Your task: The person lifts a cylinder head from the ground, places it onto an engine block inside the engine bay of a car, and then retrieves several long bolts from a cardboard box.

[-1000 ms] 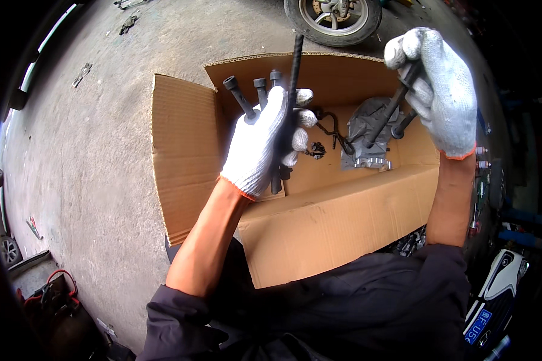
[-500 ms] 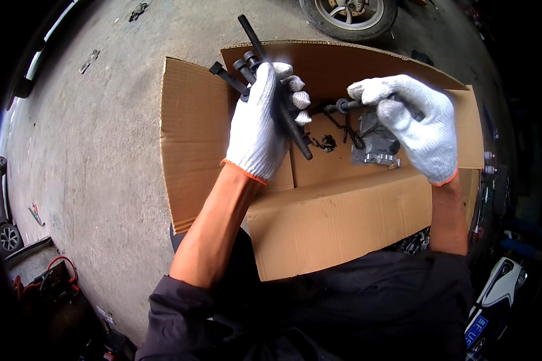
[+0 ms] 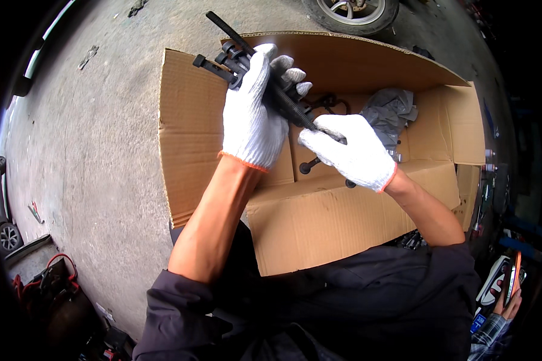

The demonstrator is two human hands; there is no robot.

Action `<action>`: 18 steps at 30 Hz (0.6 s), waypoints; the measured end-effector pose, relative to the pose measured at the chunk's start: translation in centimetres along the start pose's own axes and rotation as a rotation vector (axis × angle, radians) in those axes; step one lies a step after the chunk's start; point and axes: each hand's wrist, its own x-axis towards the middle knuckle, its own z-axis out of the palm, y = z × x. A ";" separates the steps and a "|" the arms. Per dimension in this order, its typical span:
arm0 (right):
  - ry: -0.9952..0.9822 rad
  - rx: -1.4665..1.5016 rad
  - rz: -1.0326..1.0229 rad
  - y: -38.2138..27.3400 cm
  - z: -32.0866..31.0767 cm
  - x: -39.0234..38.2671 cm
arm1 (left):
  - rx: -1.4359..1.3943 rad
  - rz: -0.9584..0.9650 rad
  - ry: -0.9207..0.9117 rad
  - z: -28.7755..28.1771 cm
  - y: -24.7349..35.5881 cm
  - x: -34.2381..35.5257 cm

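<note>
My left hand (image 3: 252,123), in a white knit glove, is closed around a bundle of black bolts (image 3: 215,67) and a long black threaded rod (image 3: 294,109). The bolt heads stick out past the thumb, and the rod slants down to the right. My right hand (image 3: 354,150), gloved alike, is closed with its fingertips at the rod's lower end. Black bolts (image 3: 308,166) jut from under it, one on its left side and one below; their middles are hidden. Both hands are over an open cardboard box (image 3: 349,219).
Inside the box lie a crumpled grey plastic bag (image 3: 388,111) and dark metal parts (image 3: 328,102). A wheel with a tyre (image 3: 355,12) is on the concrete floor beyond. At lower right, another person's hand (image 3: 512,305) holds an orange-edged object. Red cables (image 3: 66,265) are at lower left.
My right hand has moved left and down to the rod's lower end, bolts still in it. The left hand's bundle has shifted slightly left. Another person's hand has appeared at lower right.
</note>
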 end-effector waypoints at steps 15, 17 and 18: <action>0.293 0.239 -0.017 -3.0 -2.4 -1.2 | 0.377 -0.162 0.046 0.5 0.3 0.1; 0.319 0.264 -0.049 -4.0 -2.8 -1.2 | 0.448 -0.130 0.029 1.0 0.2 -0.5; 0.312 0.271 -0.055 -4.3 -3.0 -1.3 | 0.422 -0.203 0.016 0.9 0.7 -0.6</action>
